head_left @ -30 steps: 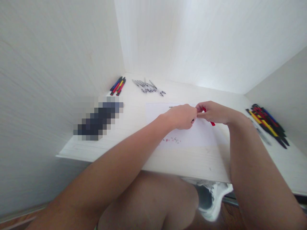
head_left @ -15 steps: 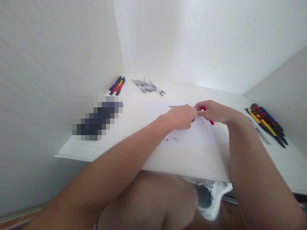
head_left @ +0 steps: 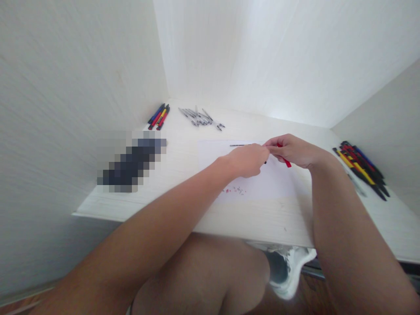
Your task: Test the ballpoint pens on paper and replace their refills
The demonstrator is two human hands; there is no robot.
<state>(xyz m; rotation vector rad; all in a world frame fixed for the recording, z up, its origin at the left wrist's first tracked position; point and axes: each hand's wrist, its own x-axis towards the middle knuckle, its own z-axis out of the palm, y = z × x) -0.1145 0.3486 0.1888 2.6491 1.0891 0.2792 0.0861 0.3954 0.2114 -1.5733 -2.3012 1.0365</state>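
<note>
Over a white sheet of paper [head_left: 278, 188], my two hands meet at the fingertips. My right hand [head_left: 293, 151] is closed round a red pen barrel [head_left: 288, 163], whose end sticks out below the fingers. My left hand [head_left: 251, 160] is closed too, its fingers mostly hidden; a small black tip shows beneath them. Just behind that hand a thin dark rod [head_left: 239, 145], like a pen refill, shows in part; whether it is held or lies on the paper I cannot tell. Small dark and red bits [head_left: 234, 190] lie near the sheet's front edge.
Several coloured pens [head_left: 362, 168] are piled at the right, with clear slender pieces [head_left: 357, 184] beside them. More coloured pens [head_left: 159, 117] lie at the back left, near a bunch of thin clear-and-dark pieces [head_left: 201, 117]. A blurred dark object [head_left: 131, 164] lies left. White panels enclose the tabletop.
My right hand has risen slightly with the red barrel. My left hand stays nearly in place, and the black tip under its fingers shows a bit more clearly. The view has shifted slightly.
</note>
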